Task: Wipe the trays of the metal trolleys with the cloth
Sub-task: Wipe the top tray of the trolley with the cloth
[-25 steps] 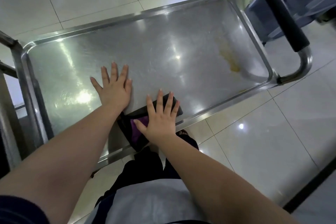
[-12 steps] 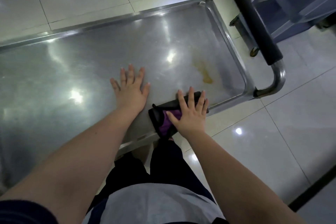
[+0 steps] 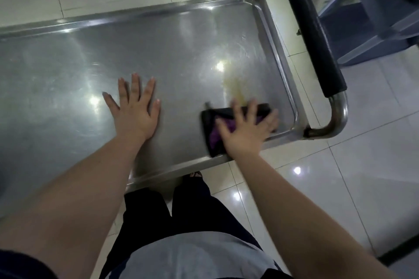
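Steel tray (image 3: pixel 68 70) with stain (image 3: pixel 235 89), cloth (image 3: pixel 214 138)

An institutional service area, perhaps a canteen or clinic. A stainless-steel trolley tray (image 3: pixel 68 63) lies under the left hand (image 3: pixel 133 108) and right hand (image 3: pixel 246 133). Its foam-padded push handle (image 3: pixel 315 36) is right of the right hand. Glossy pale floor tiles (image 3: pixel 362 176) mirror ceiling lights all around. A blue-grey plastic cart (image 3: pixel 374 29) stands beyond that handle.

right hand (image 3: pixel 246 130) motion-blurred, fingers smeared; it covers much of the cloth (image 3: pixel 214 136); tray (image 3: pixel 68 27) cut off at its left end.
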Demonstrator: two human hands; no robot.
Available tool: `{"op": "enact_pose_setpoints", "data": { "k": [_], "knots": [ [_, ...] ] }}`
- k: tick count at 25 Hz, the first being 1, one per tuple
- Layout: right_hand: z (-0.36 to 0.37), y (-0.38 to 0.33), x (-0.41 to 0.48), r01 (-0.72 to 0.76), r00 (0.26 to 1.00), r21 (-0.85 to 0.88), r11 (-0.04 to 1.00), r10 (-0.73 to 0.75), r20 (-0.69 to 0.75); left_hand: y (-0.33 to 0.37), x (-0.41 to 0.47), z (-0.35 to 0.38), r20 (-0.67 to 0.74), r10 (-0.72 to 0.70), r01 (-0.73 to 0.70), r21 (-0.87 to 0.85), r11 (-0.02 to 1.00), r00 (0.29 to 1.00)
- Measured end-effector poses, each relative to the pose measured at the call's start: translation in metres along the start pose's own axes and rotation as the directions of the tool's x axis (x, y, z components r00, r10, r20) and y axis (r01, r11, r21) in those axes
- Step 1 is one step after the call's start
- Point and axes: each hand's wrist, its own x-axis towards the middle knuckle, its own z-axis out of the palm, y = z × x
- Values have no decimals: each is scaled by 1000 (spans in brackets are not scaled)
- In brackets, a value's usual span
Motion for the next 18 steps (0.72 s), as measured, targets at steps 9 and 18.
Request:
{"op": "enact_pose_setpoints", "data": {
  "k": [9,18],
  "knots": [
    [-15,60,47,30,998,-58,998,-33,-47,3,-1,-5,2,-20,20,20,1000,1000],
    [3,-73,-6,417,907,-86,905,-410,94,7,-3,-11,57,-41,38,61,997,998]
  ]
}}
